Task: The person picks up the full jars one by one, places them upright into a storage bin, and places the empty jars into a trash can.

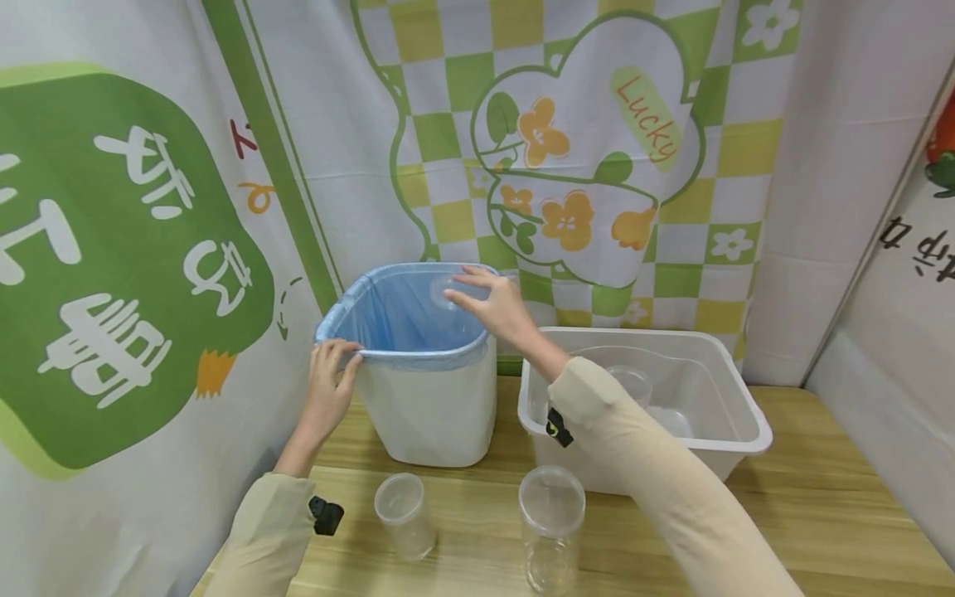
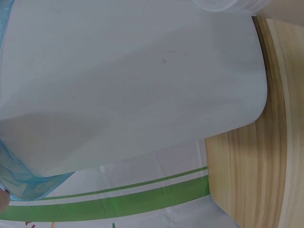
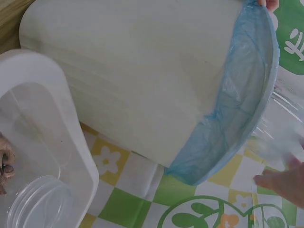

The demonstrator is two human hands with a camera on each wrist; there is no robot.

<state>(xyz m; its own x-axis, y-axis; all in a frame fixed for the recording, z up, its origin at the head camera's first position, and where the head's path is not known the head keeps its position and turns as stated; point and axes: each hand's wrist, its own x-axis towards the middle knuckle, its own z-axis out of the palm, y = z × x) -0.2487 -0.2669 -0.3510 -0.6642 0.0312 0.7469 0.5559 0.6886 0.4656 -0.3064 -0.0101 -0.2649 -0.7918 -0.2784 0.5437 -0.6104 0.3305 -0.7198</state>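
A white trash bin [image 1: 433,414] lined with a blue bag [image 1: 380,311] stands on the table. At its near left corner, my left hand [image 1: 331,385] grips the lined rim, fingers hooked over the edge. My right hand [image 1: 496,308] is over the bin's opening at the far right, thumb and fingers spread apart. Just beyond those fingertips is a clear plastic jar [image 3: 284,116], blurred, over the bin's mouth; the thumb stands apart from it. Two more clear jars stand in front: a smaller one [image 1: 406,518] and a larger lidded one [image 1: 552,531].
A light grey plastic tub [image 1: 727,398] sits right of the bin, under my right forearm. Inside it lie a clear jar [image 3: 40,204] and a brownish object [image 3: 5,161], partly cut off. Printed curtains [image 1: 448,149] close off the back and sides of the wooden table [image 1: 828,489].
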